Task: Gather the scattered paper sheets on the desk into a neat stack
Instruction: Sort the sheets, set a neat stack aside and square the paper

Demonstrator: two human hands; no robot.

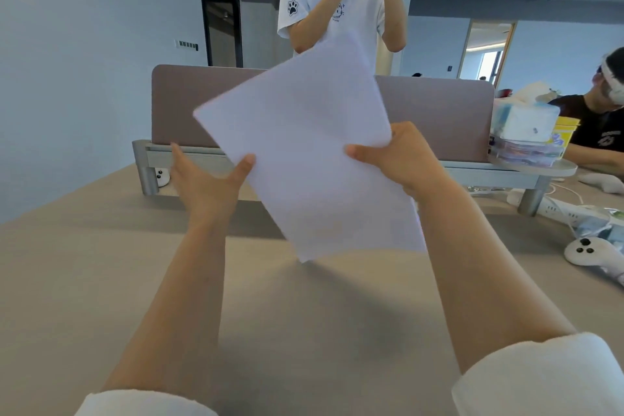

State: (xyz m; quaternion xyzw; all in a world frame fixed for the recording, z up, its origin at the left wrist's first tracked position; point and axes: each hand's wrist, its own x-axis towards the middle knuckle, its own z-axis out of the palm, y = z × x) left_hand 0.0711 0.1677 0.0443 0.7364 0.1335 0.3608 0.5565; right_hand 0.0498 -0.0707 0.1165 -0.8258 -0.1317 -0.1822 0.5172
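Observation:
A white stack of paper sheets (304, 152) is lifted off the beige desk (101, 263), tilted with one corner pointing down and just above the desktop. My right hand (398, 159) grips the stack's right edge, thumb on the front. My left hand (206, 182) has its fingers spread, and only the thumb tip touches the left edge of the paper. No other loose sheets show on the desk.
A mauve divider panel (439, 111) on a grey rail runs across the back of the desk. A person in a white T-shirt (337, 0) stands behind it. At the right are a seated person (597, 125), tissue packs (526, 121), a power strip (553, 209) and white controllers (587, 250).

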